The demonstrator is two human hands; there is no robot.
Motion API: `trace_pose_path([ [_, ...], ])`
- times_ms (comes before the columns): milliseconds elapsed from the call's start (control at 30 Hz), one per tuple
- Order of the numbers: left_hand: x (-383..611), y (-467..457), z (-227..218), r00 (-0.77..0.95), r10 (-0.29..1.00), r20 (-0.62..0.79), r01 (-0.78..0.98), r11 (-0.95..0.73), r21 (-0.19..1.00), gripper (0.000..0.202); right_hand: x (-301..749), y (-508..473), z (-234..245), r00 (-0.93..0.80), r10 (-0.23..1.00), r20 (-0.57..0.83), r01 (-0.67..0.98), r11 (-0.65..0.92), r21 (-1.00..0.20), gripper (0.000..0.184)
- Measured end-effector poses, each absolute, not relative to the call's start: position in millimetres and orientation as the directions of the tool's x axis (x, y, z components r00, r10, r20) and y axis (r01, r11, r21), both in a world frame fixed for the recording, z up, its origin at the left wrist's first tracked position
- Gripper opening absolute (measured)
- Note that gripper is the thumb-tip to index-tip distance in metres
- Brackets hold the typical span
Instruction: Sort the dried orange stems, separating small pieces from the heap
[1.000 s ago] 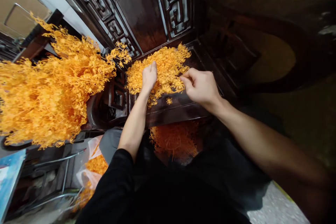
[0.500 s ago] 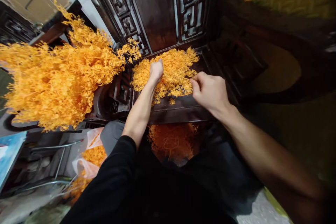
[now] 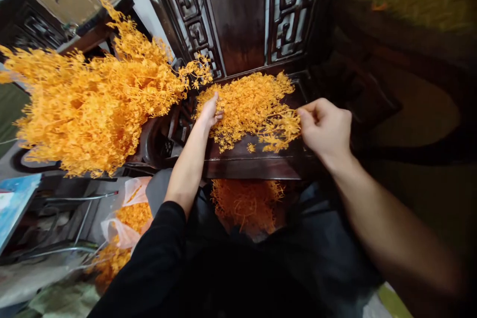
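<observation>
A loose pile of orange plastic-looking flower sprigs [image 3: 246, 104] lies on a dark, polished wooden seat [image 3: 253, 161] in front of me. My right hand [image 3: 328, 126], at the pile's right edge, pinches the end of one orange sprig [image 3: 281, 129] between thumb and fingers. The sprig's branching head spreads leftward against the pile. At the pile's left end is my left hand [image 3: 209, 113], with the thumb raised and the fingers apart, close to or touching the sprigs. I see nothing held in it.
A large heap of the same orange sprigs [image 3: 85, 109] rests over the chair arm on the left. More orange material [image 3: 246, 201] lies below the seat. A pinkish plastic bag [image 3: 126, 233] of orange pieces stands lower left. A carved wooden backrest [image 3: 240, 25] rises behind.
My hands have moved apart. The left fingers have loosened from a closed grip, while the right hand has drawn the pinched sprig to the right. The view has shifted slightly.
</observation>
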State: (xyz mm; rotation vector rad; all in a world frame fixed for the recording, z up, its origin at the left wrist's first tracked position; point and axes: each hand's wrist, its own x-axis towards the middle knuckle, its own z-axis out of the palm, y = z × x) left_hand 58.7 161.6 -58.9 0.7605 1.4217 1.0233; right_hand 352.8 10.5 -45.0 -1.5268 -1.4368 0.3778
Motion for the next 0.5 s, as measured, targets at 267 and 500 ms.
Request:
trace_pose_path([
  [267, 73, 156, -49, 0.114, 0.854, -0.508, -0.347, 0.513, 0.785, 0.06, 361, 24, -49, 0.377, 0.868, 0.322, 0.532, 0.082, -0.843, 0.012],
  [500, 78, 153, -50, 0.207, 0.86, -0.466, -0.372, 0.509, 0.776, 0.046, 358, 28, -53, 0.311, 0.873, 0.376, 0.538, 0.164, -0.827, 0.015],
])
